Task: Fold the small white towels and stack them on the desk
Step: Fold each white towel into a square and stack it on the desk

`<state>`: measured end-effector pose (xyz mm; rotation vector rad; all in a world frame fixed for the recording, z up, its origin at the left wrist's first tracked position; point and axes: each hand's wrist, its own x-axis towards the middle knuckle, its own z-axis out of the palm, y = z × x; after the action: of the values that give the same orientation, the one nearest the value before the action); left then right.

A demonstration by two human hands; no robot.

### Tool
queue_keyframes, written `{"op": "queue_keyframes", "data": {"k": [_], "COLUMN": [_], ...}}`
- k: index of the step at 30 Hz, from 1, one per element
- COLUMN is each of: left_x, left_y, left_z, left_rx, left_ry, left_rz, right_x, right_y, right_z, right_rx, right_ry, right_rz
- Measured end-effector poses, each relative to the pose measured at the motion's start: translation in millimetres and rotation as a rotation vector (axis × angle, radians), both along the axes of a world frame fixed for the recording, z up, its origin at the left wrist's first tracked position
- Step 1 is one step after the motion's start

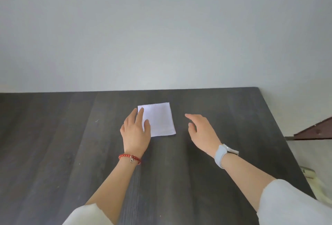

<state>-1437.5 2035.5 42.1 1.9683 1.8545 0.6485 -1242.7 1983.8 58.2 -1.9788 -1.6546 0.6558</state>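
A folded towel (pixel 158 119) is pressed flat on the desk (pixel 53 135) by the left hand (pixel 135 131), fingers straight; the right hand (pixel 203 131) hovers beside it, relaxed, empty. Another towel is needed next.

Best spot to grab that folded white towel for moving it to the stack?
Take the folded white towel at its bare right edge, coming from the right with the right hand. It lies flat on the desk, and the left hand covers its left edge.
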Motion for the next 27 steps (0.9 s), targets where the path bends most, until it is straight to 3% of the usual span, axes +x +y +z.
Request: {"op": "queue_keyframes", "data": {"k": [4,8,12,21,27], "left_x": [66,166,276,473,576], "left_y": [-79,-185,-333,-679,-883], "left_z": [40,86,126,158,159], "left_rx": [-0.033,0.032,0.077,-0.11,-0.223], "left_ry": [-0.142,-0.214,-0.286,-0.378,-0.303], "left_rz": [-0.064,-0.315,-0.541,-1.175,-1.627], "right_x": [53,127,203,316,358], "right_y": [-96,-229,-402,-803,-1026], "right_z": [40,82,109,148,151], "right_rx": [0.06,0.095,0.156,0.209,0.294], "right_ry": [0.083,0.154,0.205,0.179,0.245], "right_rz": [-0.112,-0.303,-0.555,-1.257,-1.694]}}
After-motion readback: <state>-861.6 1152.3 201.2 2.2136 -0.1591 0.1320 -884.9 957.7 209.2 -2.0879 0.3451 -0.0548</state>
